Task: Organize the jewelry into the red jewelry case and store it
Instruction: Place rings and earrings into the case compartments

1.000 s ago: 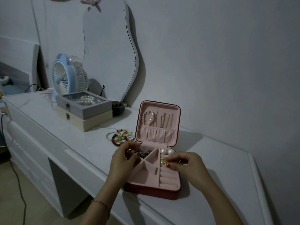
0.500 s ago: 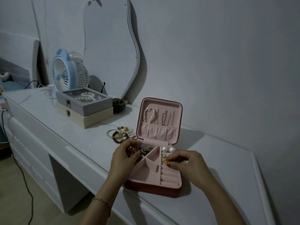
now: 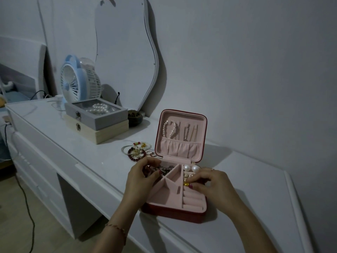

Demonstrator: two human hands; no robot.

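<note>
Fingers [image 3: 197,179] of right hand [image 3: 213,185] pinch gold ring [image 3: 186,183] over red case [image 3: 175,212]

The scene is rendered in dim, cool, bluish-grey light with low contrast. Soft shadows are cast to the right and rear: one is thrown by the open lid of the red jewelry case [image 3: 179,181] onto the dresser top [image 3: 102,154] and the wall [image 3: 255,70], another by the wavy mirror [image 3: 125,55] onto the wall. Faint reflections are seen on the glossy far left end of the dresser top. Wide-angle distortion is evident, the dresser edges being bowed toward the frame borders. Fine detail in small objects is softened by noise.
</note>
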